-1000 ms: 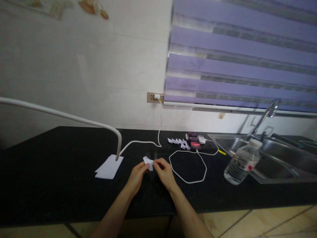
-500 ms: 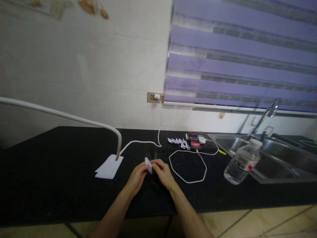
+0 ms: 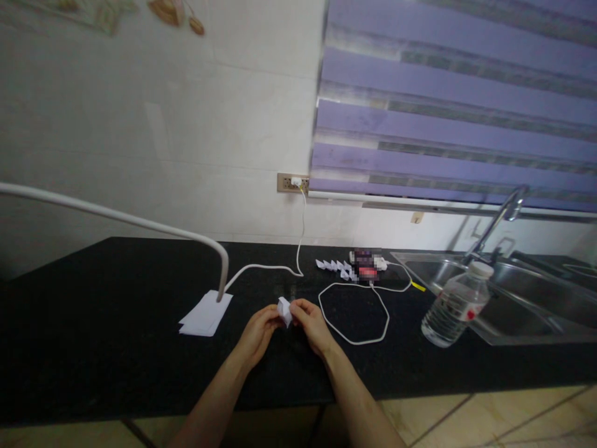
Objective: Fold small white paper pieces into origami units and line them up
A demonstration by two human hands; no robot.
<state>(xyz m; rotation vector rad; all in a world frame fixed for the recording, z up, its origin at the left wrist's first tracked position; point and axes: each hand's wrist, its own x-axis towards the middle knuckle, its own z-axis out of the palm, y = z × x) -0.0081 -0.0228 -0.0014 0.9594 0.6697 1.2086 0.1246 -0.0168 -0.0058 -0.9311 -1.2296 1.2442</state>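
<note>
- Two hands: left hand [image 3: 258, 328] and right hand [image 3: 312, 325], both pinching one folded white paper [image 3: 284, 312] between them, over the black counter [image 3: 140, 361].
- One pile of white sheets [image 3: 204, 317] leftward, sheet count unclear.
- One cluster of small folded papers [image 3: 333, 266], too small to count, beside one pixelated device [image 3: 367, 267].
- One looped cable [image 3: 359, 343], one capped bottle [image 3: 453, 312], one sink [image 3: 522, 341], one faucet [image 3: 495, 221].

- Paper piece [image 3: 284, 312] between the left grip [image 3: 258, 328] and right grip [image 3: 311, 323], above the desk [image 3: 116, 367].
- Paper sheets [image 3: 203, 317] on the desk, left of both.
- Paper row [image 3: 332, 266] behind, to the right, next to a blurred device [image 3: 367, 266].
- Cable loop [image 3: 357, 343] before that device.
- Bottle [image 3: 450, 314] farther right, at the left front of the sink [image 3: 513, 311].
- Wall socket [image 3: 286, 183] behind the desk.
</note>
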